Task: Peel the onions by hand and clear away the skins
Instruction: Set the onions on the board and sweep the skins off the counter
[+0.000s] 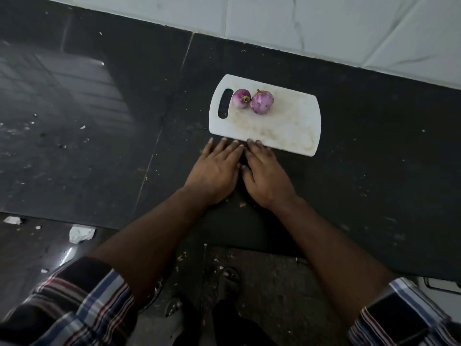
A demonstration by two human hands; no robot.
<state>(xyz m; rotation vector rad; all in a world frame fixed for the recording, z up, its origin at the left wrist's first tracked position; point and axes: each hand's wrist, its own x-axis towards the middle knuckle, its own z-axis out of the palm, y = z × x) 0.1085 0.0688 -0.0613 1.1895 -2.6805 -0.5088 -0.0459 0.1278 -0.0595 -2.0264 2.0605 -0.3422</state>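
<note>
Two purple onions lie side by side on a white cutting board (287, 121): a smaller one (241, 98) by the handle slot and a bigger one (262, 102) to its right. Both look glossy and peeled. My left hand (215, 172) and my right hand (264, 174) rest flat on the black countertop just in front of the board's near edge, fingers straight, side by side and touching each other. Their fingertips reach the board's edge. Neither hand holds anything.
The black stone countertop (361, 183) runs to a white tiled wall (324, 26) behind. Small skin flecks dot the counter at the left (82, 126) and near my wrists. Scraps of white paper (81, 233) and skin bits lie on the floor below.
</note>
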